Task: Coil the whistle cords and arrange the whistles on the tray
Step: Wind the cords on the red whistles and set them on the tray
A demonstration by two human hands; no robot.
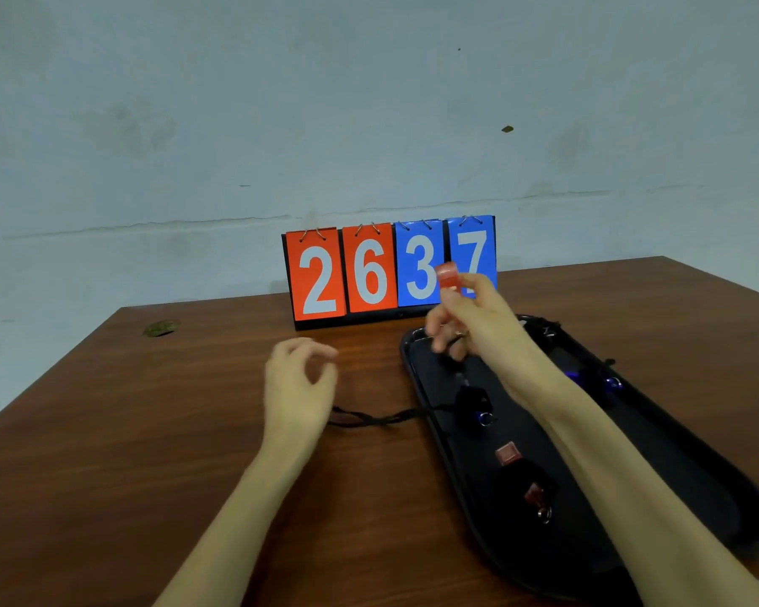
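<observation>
My right hand [474, 317] holds a red whistle [448, 276] raised above the far end of the long black tray [693, 470]. My left hand [299, 378] hovers over the table left of the tray, fingers loosely curled, holding nothing. A black cord [369, 417] trails from under my left hand across the table and onto the tray. On the tray lie a dark whistle with a ring [478, 407], a red whistle with a coiled cord [529, 484], and a blue whistle [597, 381] partly hidden behind my right forearm.
A flip scoreboard [391, 273] reading 2 6 3 7 stands at the table's back edge, just behind the tray. The brown wooden table [150, 431] has a small round hole [161, 328] at the far left. A pale wall rises behind.
</observation>
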